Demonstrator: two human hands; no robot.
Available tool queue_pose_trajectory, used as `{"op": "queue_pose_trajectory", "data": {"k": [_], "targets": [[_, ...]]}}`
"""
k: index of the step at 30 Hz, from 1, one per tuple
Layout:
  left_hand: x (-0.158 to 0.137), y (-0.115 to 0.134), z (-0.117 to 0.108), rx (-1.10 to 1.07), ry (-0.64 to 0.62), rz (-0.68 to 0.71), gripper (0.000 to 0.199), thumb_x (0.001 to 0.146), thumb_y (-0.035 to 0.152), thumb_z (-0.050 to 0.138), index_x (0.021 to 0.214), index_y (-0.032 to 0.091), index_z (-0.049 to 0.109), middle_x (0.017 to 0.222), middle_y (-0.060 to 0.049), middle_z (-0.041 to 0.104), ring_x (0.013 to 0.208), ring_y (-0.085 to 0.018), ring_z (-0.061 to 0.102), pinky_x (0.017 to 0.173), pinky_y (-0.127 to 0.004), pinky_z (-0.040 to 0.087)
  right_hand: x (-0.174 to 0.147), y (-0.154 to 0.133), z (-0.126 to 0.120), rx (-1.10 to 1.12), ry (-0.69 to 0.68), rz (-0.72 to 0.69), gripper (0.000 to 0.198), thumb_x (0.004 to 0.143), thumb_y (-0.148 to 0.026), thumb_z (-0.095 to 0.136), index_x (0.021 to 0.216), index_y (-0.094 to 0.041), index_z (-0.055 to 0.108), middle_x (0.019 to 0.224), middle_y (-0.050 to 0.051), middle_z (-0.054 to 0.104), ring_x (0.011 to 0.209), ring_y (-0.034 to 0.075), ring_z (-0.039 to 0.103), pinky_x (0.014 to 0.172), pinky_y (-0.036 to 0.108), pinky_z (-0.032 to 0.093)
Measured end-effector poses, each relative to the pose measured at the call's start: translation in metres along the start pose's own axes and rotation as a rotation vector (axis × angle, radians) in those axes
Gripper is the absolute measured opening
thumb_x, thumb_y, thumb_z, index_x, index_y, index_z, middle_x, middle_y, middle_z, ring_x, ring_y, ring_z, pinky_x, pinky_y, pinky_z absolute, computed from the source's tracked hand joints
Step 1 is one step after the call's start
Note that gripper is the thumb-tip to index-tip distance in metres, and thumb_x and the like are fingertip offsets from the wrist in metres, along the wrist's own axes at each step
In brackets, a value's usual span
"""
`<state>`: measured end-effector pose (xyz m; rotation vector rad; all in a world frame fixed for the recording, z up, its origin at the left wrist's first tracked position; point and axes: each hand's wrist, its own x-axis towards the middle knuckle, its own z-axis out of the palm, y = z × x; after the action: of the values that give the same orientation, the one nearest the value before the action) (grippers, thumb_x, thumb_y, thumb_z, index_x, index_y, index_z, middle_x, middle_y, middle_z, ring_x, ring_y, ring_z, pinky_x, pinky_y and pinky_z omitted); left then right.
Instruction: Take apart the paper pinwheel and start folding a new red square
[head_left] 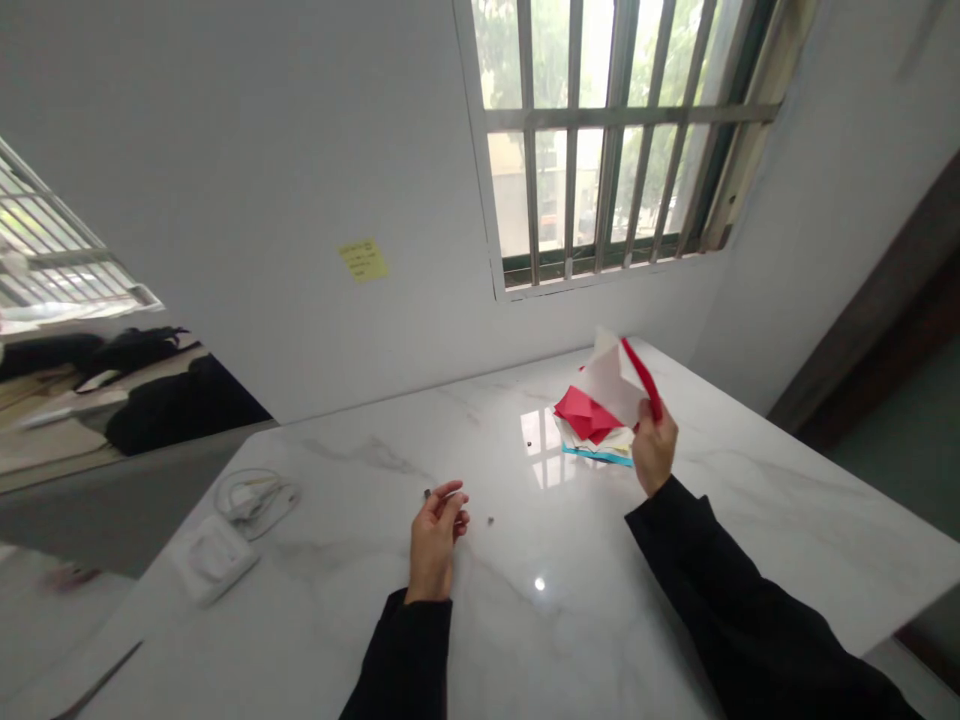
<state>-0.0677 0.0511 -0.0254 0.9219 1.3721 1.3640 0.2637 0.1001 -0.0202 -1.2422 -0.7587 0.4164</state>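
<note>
Across the lower view, a pale counter (337, 620) is spread, and a barred window (550, 180) is seen at one o'clock. At eight o'clock, a white box (214, 560) is set beside a coiled cable (247, 497). At four o'clock, a pile of coloured papers (589, 412) is overlapped by a red-and-white paper (609, 385), gripped in the closed right hand (655, 445). Between six and seven, the left hand (435, 540) is held half open, fingers loosely curled; whether anything is held cannot be told. At ten, a yellow note (365, 261) is stuck up. Near the left hand, small dark bits (490, 520) are scattered.
</note>
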Motion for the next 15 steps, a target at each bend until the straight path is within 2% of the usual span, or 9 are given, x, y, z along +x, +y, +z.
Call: {"op": "queue_pose_trajectory", "data": {"k": [2, 4, 5, 6, 7, 9, 10, 12, 15], "targets": [[0.000, -0.001, 0.001, 0.042, -0.002, 0.041, 0.052, 0.067, 0.049, 0.083, 0.105, 0.016, 0.072, 0.087, -0.002, 0.069, 0.060, -0.009, 0.059, 0.054, -0.021, 0.042, 0.022, -0.006, -0.010, -0.190, 0.083, -0.374, 0.054, 0.107, -0.043, 0.038, 0.153, -0.020, 0.056, 0.152, 0.015, 0.060, 0.143, 0.031, 0.055, 0.119, 0.051, 0.044], [0.000, -0.002, 0.001, 0.105, -0.020, 0.094, 0.051, 0.069, 0.052, 0.081, 0.104, 0.016, 0.073, 0.086, -0.003, 0.070, 0.061, -0.011, 0.059, 0.055, -0.022, 0.042, 0.037, -0.002, -0.014, -0.443, -0.040, -0.625, 0.055, 0.106, -0.027, 0.034, 0.158, -0.024, 0.052, 0.169, 0.010, 0.043, 0.158, 0.030, 0.036, 0.128, 0.054, 0.031], [0.001, -0.002, 0.000, 0.151, -0.028, 0.127, 0.050, 0.070, 0.053, 0.080, 0.104, 0.016, 0.073, 0.086, -0.003, 0.070, 0.063, -0.012, 0.060, 0.056, -0.023, 0.043, 0.041, 0.005, -0.013, -0.564, -0.134, -0.692, 0.058, 0.104, -0.019, 0.033, 0.158, -0.025, 0.052, 0.171, 0.009, 0.039, 0.161, 0.029, 0.030, 0.129, 0.055, 0.028], [0.003, -0.002, -0.003, 0.206, -0.030, 0.164, 0.048, 0.072, 0.052, 0.078, 0.103, 0.017, 0.074, 0.086, -0.004, 0.071, 0.064, -0.013, 0.061, 0.058, -0.025, 0.045, 0.043, 0.015, -0.012, -0.685, -0.246, -0.717, 0.061, 0.101, -0.014, 0.035, 0.158, -0.025, 0.053, 0.172, 0.009, 0.037, 0.162, 0.031, 0.026, 0.130, 0.057, 0.025], [0.005, -0.002, -0.006, 0.267, -0.020, 0.201, 0.045, 0.074, 0.052, 0.076, 0.102, 0.017, 0.074, 0.087, -0.004, 0.072, 0.066, -0.015, 0.062, 0.061, -0.026, 0.048, 0.044, 0.028, -0.010, -0.794, -0.362, -0.706, 0.062, 0.099, -0.011, 0.037, 0.156, -0.024, 0.056, 0.170, 0.011, 0.042, 0.161, 0.033, 0.028, 0.129, 0.061, 0.023], [0.011, 0.000, -0.016, 0.393, 0.030, 0.255, 0.040, 0.078, 0.050, 0.071, 0.101, 0.018, 0.075, 0.091, -0.006, 0.074, 0.068, -0.016, 0.063, 0.067, -0.029, 0.051, 0.042, 0.055, -0.007, -0.974, -0.623, -0.619, 0.052, 0.100, -0.018, 0.045, 0.147, -0.025, 0.066, 0.156, 0.015, 0.059, 0.150, 0.040, 0.045, 0.123, 0.071, 0.026], [0.014, 0.001, -0.021, 0.449, 0.057, 0.266, 0.040, 0.079, 0.050, 0.069, 0.102, 0.019, 0.075, 0.094, -0.006, 0.075, 0.068, -0.017, 0.063, 0.067, -0.030, 0.051, 0.041, 0.067, -0.005, -1.023, -0.705, -0.550, 0.047, 0.102, -0.025, 0.048, 0.146, -0.025, 0.067, 0.153, 0.017, 0.061, 0.145, 0.042, 0.050, 0.118, 0.072, 0.032], [0.018, 0.003, -0.029, 0.562, 0.068, 0.266, 0.039, 0.080, 0.050, 0.066, 0.104, 0.021, 0.075, 0.094, -0.005, 0.076, 0.066, -0.018, 0.063, 0.064, -0.030, 0.050, 0.038, 0.084, -0.005, -1.040, -0.761, -0.485, 0.046, 0.105, -0.036, 0.048, 0.147, -0.027, 0.065, 0.154, 0.018, 0.060, 0.143, 0.042, 0.052, 0.113, 0.071, 0.037], [0.019, 0.007, -0.033, 0.731, 0.058, 0.288, 0.033, 0.081, 0.045, 0.063, 0.103, 0.024, 0.076, 0.090, -0.003, 0.075, 0.067, -0.019, 0.066, 0.067, -0.031, 0.051, 0.037, 0.086, -0.006, -0.982, -0.698, -0.493, 0.046, 0.105, -0.044, 0.051, 0.144, -0.026, 0.068, 0.153, 0.018, 0.060, 0.142, 0.041, 0.051, 0.113, 0.065, 0.039]]}}
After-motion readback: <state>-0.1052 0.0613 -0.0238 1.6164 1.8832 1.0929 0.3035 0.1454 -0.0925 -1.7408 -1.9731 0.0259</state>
